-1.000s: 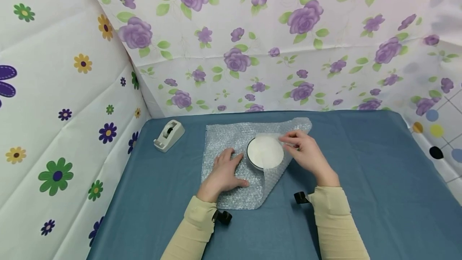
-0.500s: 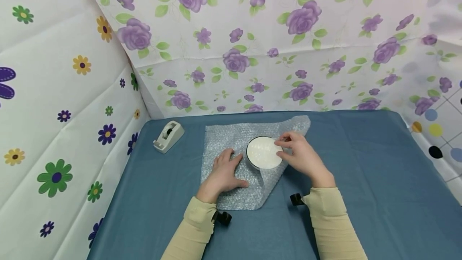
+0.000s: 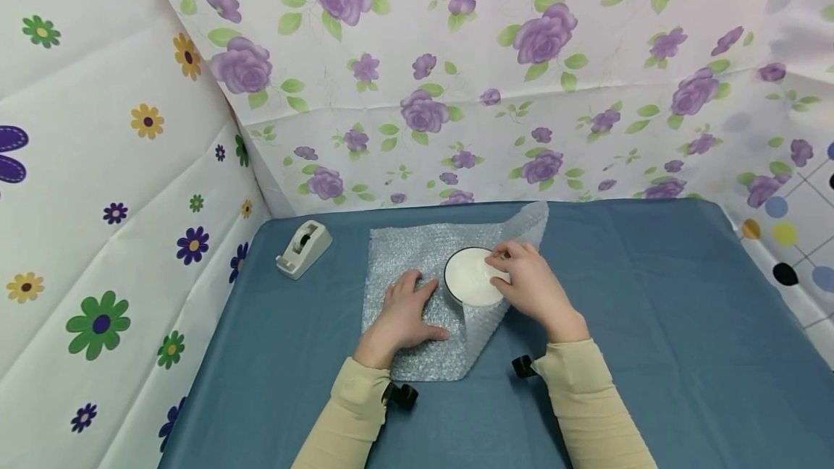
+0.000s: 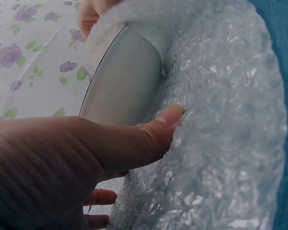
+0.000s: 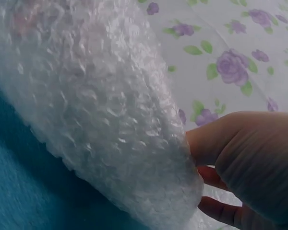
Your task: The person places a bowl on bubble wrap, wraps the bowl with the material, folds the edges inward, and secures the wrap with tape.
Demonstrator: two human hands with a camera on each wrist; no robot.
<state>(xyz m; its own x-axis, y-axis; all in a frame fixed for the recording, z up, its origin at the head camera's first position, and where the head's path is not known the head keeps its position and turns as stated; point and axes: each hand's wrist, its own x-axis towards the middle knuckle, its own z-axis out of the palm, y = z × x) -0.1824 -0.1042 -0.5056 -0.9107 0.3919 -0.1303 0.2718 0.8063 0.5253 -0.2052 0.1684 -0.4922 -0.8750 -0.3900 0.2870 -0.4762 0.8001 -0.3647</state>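
A white bowl (image 3: 464, 277) with a dark rim stands on a sheet of bubble wrap (image 3: 426, 364). My left hand (image 3: 402, 317) rests on the sheet left of the bowl with its fingers spread. In the left wrist view, its thumb lies against the bubble wrap close to the bowl's side (image 4: 127, 79). My right hand (image 3: 534, 284) pinches the raised right edge of the sheet and holds it over the bowl's right rim. The right wrist view shows that lifted flap of bubble wrap (image 5: 96, 100) between thumb and fingers; it hides the bowl there.
A white tape dispenser (image 3: 306, 248) stands at the back left of the table, which has a blue cloth (image 3: 684, 353) on it. Flower-patterned sheets (image 3: 391, 78) hang behind and at the left. A black wrist-camera mount (image 3: 523, 366) juts inward from the right wrist.
My right hand has moved left over the bowl, drawing the bubble wrap's edge with it. The sheet's back right corner has shifted left and up. My left hand has stayed in place.
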